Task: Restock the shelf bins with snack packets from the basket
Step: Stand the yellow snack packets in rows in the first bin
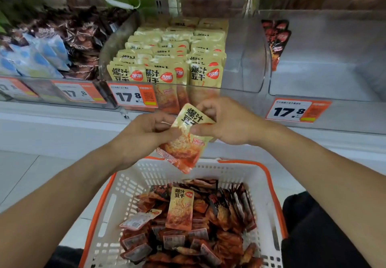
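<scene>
Above the basket's far rim (188,164), you hold one yellow snack packet (187,140) in both hands: your left hand (146,131) pinches its left edge, your right hand (224,121) grips its upper right corner, fingers closed on it. The packet hangs tilted, clear of the loose packets (188,226) heaped in the basket below. Just beyond, the middle bin (240,58) stands packed with yellow packets (167,58), open room along its right side. The right bin (323,69) is nearly bare.
</scene>
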The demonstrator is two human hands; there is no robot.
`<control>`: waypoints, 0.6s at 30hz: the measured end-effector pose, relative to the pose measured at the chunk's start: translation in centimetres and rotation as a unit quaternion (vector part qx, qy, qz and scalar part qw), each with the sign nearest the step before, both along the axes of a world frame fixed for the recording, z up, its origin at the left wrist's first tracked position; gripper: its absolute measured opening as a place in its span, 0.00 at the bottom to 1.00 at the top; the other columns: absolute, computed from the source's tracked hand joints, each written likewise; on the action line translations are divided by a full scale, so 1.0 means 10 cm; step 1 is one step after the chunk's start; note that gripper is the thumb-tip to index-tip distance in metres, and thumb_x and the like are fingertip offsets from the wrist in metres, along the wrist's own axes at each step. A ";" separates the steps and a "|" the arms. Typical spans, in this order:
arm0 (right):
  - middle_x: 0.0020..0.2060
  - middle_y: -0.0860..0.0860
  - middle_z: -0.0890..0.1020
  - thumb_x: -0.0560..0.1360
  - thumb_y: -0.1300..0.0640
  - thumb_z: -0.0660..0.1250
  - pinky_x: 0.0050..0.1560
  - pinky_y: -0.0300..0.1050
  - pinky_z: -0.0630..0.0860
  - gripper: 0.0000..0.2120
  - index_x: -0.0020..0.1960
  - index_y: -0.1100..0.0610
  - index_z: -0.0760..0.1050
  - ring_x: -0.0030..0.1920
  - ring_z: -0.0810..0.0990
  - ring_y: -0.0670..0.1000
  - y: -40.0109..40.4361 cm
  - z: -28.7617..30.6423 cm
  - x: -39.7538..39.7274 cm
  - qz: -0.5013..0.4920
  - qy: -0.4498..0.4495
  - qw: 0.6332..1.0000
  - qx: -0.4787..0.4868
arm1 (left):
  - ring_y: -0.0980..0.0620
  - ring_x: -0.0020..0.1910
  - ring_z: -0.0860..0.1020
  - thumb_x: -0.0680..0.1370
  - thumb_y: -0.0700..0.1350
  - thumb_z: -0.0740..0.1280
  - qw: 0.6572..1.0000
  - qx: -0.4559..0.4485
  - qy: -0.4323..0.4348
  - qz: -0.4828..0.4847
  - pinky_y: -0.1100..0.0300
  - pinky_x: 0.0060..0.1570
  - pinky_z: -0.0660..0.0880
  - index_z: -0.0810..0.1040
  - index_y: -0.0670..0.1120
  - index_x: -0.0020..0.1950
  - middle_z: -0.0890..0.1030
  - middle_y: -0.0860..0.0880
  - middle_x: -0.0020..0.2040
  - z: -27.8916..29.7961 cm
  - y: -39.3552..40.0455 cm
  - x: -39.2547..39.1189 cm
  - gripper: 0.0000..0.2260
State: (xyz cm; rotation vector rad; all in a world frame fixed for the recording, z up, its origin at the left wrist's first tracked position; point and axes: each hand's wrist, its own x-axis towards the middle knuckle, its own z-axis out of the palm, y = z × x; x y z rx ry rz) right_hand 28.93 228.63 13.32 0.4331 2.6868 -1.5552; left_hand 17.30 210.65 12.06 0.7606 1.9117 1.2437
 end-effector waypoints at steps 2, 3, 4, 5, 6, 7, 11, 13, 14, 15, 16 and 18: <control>0.43 0.46 0.86 0.72 0.59 0.76 0.46 0.49 0.81 0.10 0.48 0.52 0.77 0.42 0.84 0.45 0.01 0.12 0.00 -0.026 0.054 0.998 -0.003 | 0.55 0.37 0.81 0.77 0.40 0.70 0.999 0.043 0.010 -0.004 0.66 0.37 0.73 0.80 0.43 0.56 0.86 0.45 0.47 0.09 0.06 0.05 0.08; 0.43 0.46 0.86 0.72 0.58 0.77 0.45 0.48 0.81 0.11 0.48 0.51 0.76 0.41 0.84 0.43 0.01 0.18 0.01 -0.039 0.082 0.996 -0.009 | 0.56 0.38 0.82 0.76 0.40 0.70 0.997 0.074 0.011 0.007 0.67 0.36 0.74 0.79 0.42 0.56 0.87 0.45 0.47 0.13 0.08 0.06 0.09; 0.43 0.46 0.86 0.72 0.57 0.77 0.45 0.48 0.82 0.11 0.49 0.51 0.76 0.41 0.84 0.44 0.02 0.23 0.02 -0.051 0.108 0.993 -0.018 | 0.55 0.39 0.83 0.75 0.40 0.70 0.994 0.108 0.005 0.020 0.66 0.37 0.75 0.79 0.41 0.56 0.87 0.45 0.47 0.17 0.11 0.06 0.10; 0.43 0.47 0.86 0.72 0.57 0.76 0.45 0.48 0.82 0.11 0.50 0.51 0.76 0.41 0.85 0.45 0.03 0.28 0.03 -0.063 0.135 0.988 -0.031 | 0.53 0.41 0.84 0.74 0.41 0.70 0.989 0.141 0.000 0.031 0.64 0.39 0.77 0.78 0.40 0.57 0.87 0.45 0.47 0.21 0.14 0.06 0.12; 0.44 0.47 0.86 0.73 0.57 0.75 0.44 0.46 0.82 0.11 0.51 0.51 0.76 0.42 0.85 0.45 0.03 0.33 0.04 -0.070 0.164 0.983 -0.040 | 0.51 0.43 0.84 0.73 0.42 0.71 0.984 0.172 0.009 0.040 0.62 0.41 0.79 0.78 0.40 0.57 0.87 0.46 0.48 0.23 0.17 0.06 0.13; 0.44 0.45 0.86 0.74 0.58 0.74 0.43 0.41 0.81 0.10 0.51 0.51 0.75 0.42 0.84 0.42 0.04 0.39 0.06 -0.074 0.205 0.976 -0.019 | 0.51 0.45 0.85 0.74 0.43 0.72 0.978 0.197 0.038 0.050 0.61 0.43 0.79 0.78 0.41 0.57 0.87 0.47 0.48 0.24 0.21 0.06 0.14; 0.47 0.35 0.76 0.77 0.61 0.70 0.49 0.28 0.69 0.10 0.56 0.53 0.75 0.46 0.75 0.33 0.17 0.61 0.10 -0.158 0.392 0.876 0.233 | 0.60 0.57 0.78 0.78 0.44 0.68 0.917 0.183 0.342 0.096 0.65 0.57 0.73 0.75 0.48 0.62 0.80 0.55 0.55 0.24 0.32 0.00 0.13; 0.48 0.36 0.74 0.77 0.63 0.69 0.51 0.30 0.68 0.10 0.57 0.58 0.75 0.48 0.73 0.33 0.29 0.63 0.10 -0.199 0.436 0.838 0.261 | 0.55 0.69 0.71 0.77 0.43 0.65 0.861 0.156 0.475 0.092 0.57 0.68 0.68 0.73 0.46 0.67 0.75 0.51 0.66 0.20 0.35 -0.11 0.18; 0.48 0.35 0.73 0.78 0.62 0.68 0.50 0.30 0.69 0.09 0.58 0.59 0.75 0.48 0.73 0.33 0.34 0.61 0.07 -0.209 0.436 0.833 0.269 | 0.51 0.73 0.67 0.76 0.43 0.64 0.842 0.139 0.515 0.083 0.52 0.72 0.64 0.72 0.44 0.69 0.72 0.48 0.70 0.16 0.37 -0.18 0.21; 0.48 0.35 0.74 0.78 0.62 0.68 0.49 0.31 0.70 0.09 0.58 0.59 0.75 0.47 0.73 0.34 0.37 0.58 0.04 -0.210 0.421 0.839 0.275 | 0.48 0.76 0.63 0.75 0.42 0.64 0.829 0.117 0.541 0.077 0.48 0.74 0.61 0.71 0.43 0.71 0.69 0.45 0.73 0.13 0.39 -0.22 0.23; 0.47 0.36 0.75 0.78 0.60 0.69 0.49 0.33 0.71 0.10 0.58 0.58 0.75 0.47 0.75 0.36 0.38 0.54 0.00 -0.205 0.396 0.850 0.280 | 0.46 0.78 0.59 0.74 0.43 0.63 0.822 0.094 0.557 0.073 0.45 0.76 0.57 0.70 0.43 0.73 0.67 0.44 0.75 0.10 0.41 -0.25 0.26; 0.47 0.40 0.79 0.77 0.58 0.70 0.49 0.39 0.74 0.11 0.58 0.57 0.77 0.47 0.80 0.43 0.41 0.42 -0.11 -0.187 0.345 0.874 0.287 | 0.45 0.80 0.55 0.74 0.44 0.63 0.817 0.060 0.570 0.055 0.44 0.77 0.53 0.67 0.44 0.75 0.64 0.44 0.77 0.03 0.44 -0.27 0.29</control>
